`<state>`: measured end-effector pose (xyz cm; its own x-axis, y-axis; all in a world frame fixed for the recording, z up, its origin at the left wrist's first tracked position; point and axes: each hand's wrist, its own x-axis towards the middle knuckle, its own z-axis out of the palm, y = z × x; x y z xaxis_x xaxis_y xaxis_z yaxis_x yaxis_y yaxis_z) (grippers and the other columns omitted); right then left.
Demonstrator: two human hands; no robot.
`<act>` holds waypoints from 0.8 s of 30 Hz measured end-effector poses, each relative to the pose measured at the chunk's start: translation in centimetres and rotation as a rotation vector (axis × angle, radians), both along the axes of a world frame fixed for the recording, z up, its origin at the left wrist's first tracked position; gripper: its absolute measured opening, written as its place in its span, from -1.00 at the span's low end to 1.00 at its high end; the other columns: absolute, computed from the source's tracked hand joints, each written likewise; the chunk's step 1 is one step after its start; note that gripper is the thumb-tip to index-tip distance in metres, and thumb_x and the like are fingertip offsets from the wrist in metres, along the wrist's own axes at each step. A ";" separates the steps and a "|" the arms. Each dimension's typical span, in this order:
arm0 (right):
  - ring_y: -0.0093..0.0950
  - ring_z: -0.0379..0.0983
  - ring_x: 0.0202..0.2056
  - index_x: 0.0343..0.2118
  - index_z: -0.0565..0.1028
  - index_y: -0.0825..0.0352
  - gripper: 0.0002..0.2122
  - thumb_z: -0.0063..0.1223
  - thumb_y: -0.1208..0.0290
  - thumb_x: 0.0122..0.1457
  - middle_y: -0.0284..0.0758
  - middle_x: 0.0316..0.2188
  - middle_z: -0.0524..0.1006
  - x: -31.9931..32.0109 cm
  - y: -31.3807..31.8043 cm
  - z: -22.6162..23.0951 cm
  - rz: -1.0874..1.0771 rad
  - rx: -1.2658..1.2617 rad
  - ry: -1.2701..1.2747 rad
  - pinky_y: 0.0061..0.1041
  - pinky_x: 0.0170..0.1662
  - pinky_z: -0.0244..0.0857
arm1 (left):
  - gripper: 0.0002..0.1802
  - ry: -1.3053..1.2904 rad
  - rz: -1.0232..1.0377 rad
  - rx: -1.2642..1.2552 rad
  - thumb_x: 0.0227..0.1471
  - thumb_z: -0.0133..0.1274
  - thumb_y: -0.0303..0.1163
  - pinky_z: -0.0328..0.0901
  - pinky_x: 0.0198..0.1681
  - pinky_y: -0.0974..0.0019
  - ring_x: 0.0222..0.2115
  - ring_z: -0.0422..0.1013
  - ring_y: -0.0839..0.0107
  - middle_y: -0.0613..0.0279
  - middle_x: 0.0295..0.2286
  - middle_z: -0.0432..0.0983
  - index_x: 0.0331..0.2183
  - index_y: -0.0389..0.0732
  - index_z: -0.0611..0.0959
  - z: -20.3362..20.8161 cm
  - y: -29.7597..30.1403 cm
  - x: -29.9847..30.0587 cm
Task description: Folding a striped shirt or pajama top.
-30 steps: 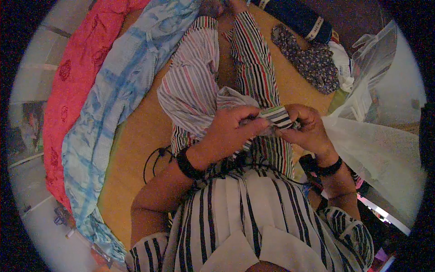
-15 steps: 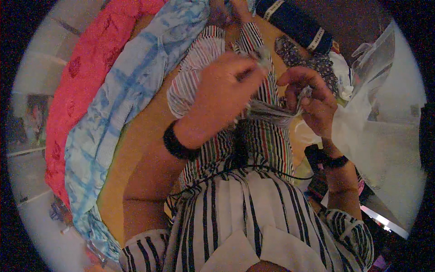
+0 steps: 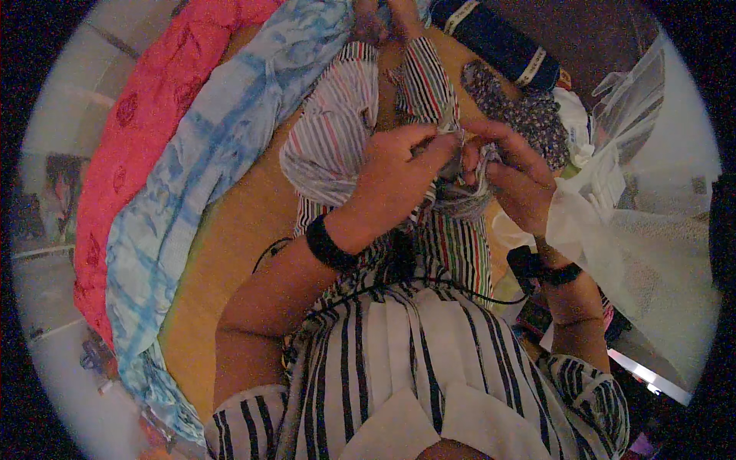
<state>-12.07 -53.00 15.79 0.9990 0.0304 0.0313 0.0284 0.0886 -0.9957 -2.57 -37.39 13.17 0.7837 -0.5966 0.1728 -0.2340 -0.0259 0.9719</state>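
Note:
Over my lap, my left hand (image 3: 402, 169) and my right hand (image 3: 521, 172) are close together. The fingertips of both pinch a crumpled greyish strip (image 3: 464, 201), whose folds hang over my striped trousers (image 3: 456, 241). Whether it is thin cloth or a bundle of strands I cannot tell. Several loops of it pass round my right fingers. Part of the strip between the hands is hidden by my fingers. A dark band sits on each wrist.
To the left lie a light blue patterned cloth (image 3: 176, 207) and a red cloth (image 3: 115, 161). At the far right are a dark blue roll (image 3: 498, 42), a dark speckled cloth (image 3: 529, 119) and clear plastic (image 3: 625, 115). A black cable (image 3: 445, 284) crosses my waist.
My left hand has moved right and slightly down, meeting my right hand. The greyish strip, earlier stretched between them, now hangs slack and bunched.

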 end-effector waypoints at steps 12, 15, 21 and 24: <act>-0.47 0.41 -0.18 -0.10 0.37 0.37 -0.75 -0.12 0.51 0.13 -0.28 -0.24 0.49 0.1 -0.6 0.1 -0.143 -0.762 0.011 -0.52 -0.07 0.26 | -0.69 0.012 -0.031 0.174 0.01 0.01 -0.22 0.21 -0.53 0.44 -0.59 0.33 0.58 0.23 -0.62 0.48 -0.43 -0.32 0.61 -1.0 1.3 1.5; -0.56 0.41 -0.28 -0.25 0.44 0.40 -0.83 -0.03 0.59 0.06 -0.34 -0.34 0.49 -0.1 0.1 0.7 -0.329 -0.695 0.072 -0.59 -0.18 0.29 | -0.67 -0.055 0.043 0.133 -0.01 0.00 -0.24 0.17 -0.59 0.29 -0.69 0.23 0.47 0.05 -0.70 0.36 -0.54 -0.37 0.52 -1.3 1.4 2.1; -0.50 0.45 -0.27 -0.17 0.43 0.35 -0.76 0.04 0.47 0.07 -0.26 -0.27 0.51 -0.1 0.3 1.9 -0.129 -0.592 0.093 -0.54 -0.18 0.33 | -0.71 -0.137 -0.064 -0.016 -0.03 0.00 -0.26 0.23 -0.54 0.24 -0.65 0.37 0.26 -0.03 -0.63 0.43 -0.49 -0.35 0.55 -1.4 0.8 1.7; -0.50 0.45 -0.26 -0.17 0.43 0.36 -0.74 0.06 0.46 0.05 -0.27 -0.28 0.51 0.5 0.8 2.5 -0.181 -0.757 0.079 -0.53 -0.16 0.33 | -0.74 -0.074 -0.207 0.021 -0.02 -0.02 -0.29 0.24 -0.51 0.22 -0.62 0.39 0.20 -0.04 -0.60 0.44 -0.47 -0.33 0.55 -0.8 1.0 1.2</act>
